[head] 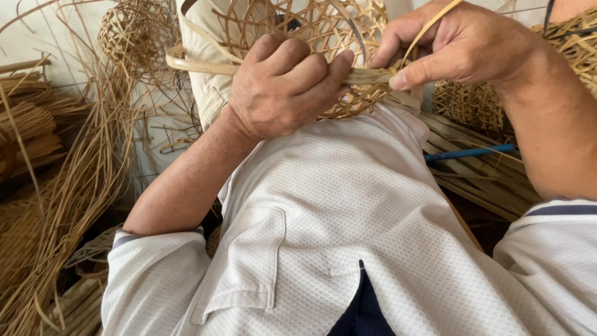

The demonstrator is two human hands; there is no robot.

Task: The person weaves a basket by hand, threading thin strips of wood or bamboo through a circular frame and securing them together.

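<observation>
Head view looks down at two bare hands over a white textured shirt point(348, 205). Left hand point(283, 87) is curled tight, knuckles up, around the rim of a pale open-weave bamboo basket point(311, 25) held above the lap. Right hand point(457, 46), wrist bent, pinches a thin flat bamboo strip point(429, 28) at that rim. Loose straw bundles point(68, 186) lie nearby.

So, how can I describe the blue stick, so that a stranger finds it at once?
Start from the person's right forearm. Just beside it, a pile of flat pale strips lies on the floor. The blue stick rests across that pile, thin and the only blue thing among the straw-coloured pieces.
</observation>
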